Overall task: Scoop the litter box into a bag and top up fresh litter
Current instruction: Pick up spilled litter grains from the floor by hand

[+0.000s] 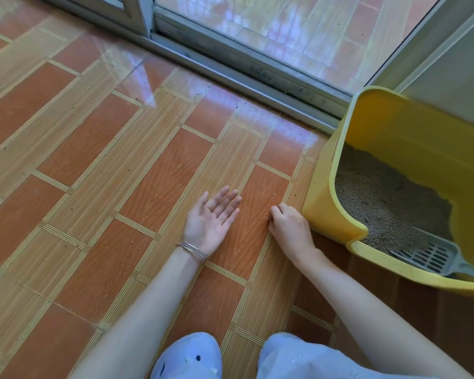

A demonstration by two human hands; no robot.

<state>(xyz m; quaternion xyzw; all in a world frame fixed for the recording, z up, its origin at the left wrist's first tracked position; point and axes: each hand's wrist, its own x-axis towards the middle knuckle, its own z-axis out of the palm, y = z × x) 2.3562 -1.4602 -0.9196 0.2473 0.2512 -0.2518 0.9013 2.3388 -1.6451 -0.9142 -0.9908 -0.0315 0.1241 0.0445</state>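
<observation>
A yellow litter box [319, 198] stands on the tiled floor at the right, holding grey-brown litter [381, 195]. A grey slotted scoop [433, 257] lies in its near corner, handle over the rim. A few loose litter grains [253, 218] are scattered on the floor just left of the box. My left hand [211, 218] rests palm up on the floor, fingers straight, with nothing visible in the palm. My right hand [288, 227] is beside the box with its fingers curled down, fingertips pinched together at the grains on the floor. No bag or fresh litter pack is in view.
A sliding glass door with a metal track [230, 75] runs across the back, close behind the box. A pale wall or cabinet panel [449, 77] stands behind the box. My knee and a light blue slipper [188, 356] are at the bottom edge. Glossy orange floor tiles [80, 160] stretch to the left.
</observation>
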